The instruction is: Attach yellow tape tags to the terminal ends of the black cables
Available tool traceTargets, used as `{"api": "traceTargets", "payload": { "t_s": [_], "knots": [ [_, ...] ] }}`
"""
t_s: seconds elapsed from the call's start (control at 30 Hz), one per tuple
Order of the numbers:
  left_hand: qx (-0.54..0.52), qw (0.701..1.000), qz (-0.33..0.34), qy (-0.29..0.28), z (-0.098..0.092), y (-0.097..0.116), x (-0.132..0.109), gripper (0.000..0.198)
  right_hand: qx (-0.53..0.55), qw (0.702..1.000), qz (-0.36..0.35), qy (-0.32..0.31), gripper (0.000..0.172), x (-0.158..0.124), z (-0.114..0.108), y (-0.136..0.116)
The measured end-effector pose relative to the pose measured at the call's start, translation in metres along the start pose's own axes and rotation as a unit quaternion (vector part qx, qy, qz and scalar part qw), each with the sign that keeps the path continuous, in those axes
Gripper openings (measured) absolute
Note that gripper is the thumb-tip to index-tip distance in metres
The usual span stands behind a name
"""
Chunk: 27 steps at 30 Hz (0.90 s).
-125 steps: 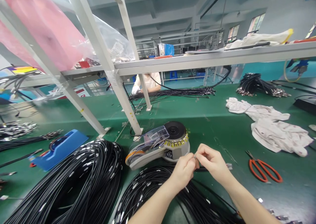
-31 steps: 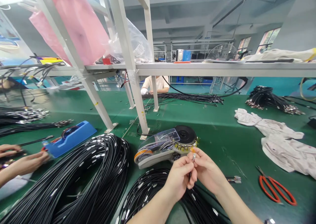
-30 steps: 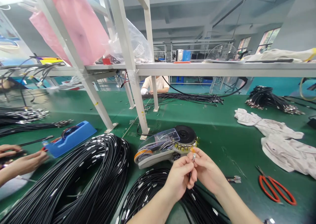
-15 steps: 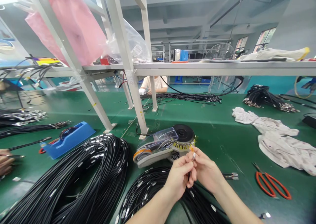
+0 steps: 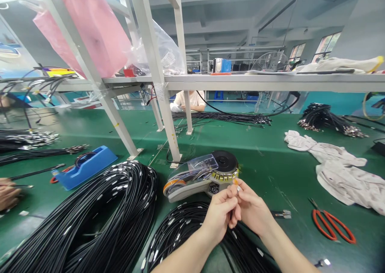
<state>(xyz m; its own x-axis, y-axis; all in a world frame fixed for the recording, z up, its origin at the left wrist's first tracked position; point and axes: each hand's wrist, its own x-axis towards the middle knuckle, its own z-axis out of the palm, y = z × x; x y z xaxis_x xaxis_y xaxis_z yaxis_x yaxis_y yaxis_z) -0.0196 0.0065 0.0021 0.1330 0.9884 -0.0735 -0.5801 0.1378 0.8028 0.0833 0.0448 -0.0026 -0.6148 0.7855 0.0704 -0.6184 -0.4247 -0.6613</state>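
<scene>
In front of the round tape dispenser, my two hands meet with fingers closed. My left hand pinches the end of a black cable, mostly hidden by the fingers. A silvery metal connector shows between the fingertips. My right hand closes around the same end, and a small piece of orange tape shows at its index fingertip. Short yellow tape pieces stick out around the dispenser's black wheel. Beneath my forearms lies a coil of black cables with white labels.
A larger cable coil lies left, beside a blue tape dispenser. Red-handled scissors and white gloves lie right. Shelf posts rise ahead. Another person's hand is at the left edge; a person sits across.
My hands stay together at the connector, with almost no change in the fingers. The view has shifted slightly. The other person's hand at the left edge has moved a little.
</scene>
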Motion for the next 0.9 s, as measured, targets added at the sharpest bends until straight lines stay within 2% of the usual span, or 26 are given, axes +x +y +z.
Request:
{"api": "traceTargets", "payload": {
  "t_s": [0.2, 0.67, 0.9],
  "knots": [
    [-0.004, 1.000, 0.008, 0.000, -0.0011, -0.0023, 0.0005, 0.025, -0.003, 1.000, -0.006, -0.014, 0.027, 0.0012, -0.0030, 0.0034],
    [0.025, 1.000, 0.018, -0.007, -0.0022, -0.0015, 0.0002, 0.018, 0.013, 0.999, 0.007, 0.039, 0.031, -0.0021, -0.0057, 0.0013],
    [0.033, 0.999, 0.019, -0.015, -0.0026, -0.0031, 0.0002, 0.019, 0.002, 1.000, -0.001, -0.002, 0.034, -0.0026, -0.0041, 0.0008]
  ]
}}
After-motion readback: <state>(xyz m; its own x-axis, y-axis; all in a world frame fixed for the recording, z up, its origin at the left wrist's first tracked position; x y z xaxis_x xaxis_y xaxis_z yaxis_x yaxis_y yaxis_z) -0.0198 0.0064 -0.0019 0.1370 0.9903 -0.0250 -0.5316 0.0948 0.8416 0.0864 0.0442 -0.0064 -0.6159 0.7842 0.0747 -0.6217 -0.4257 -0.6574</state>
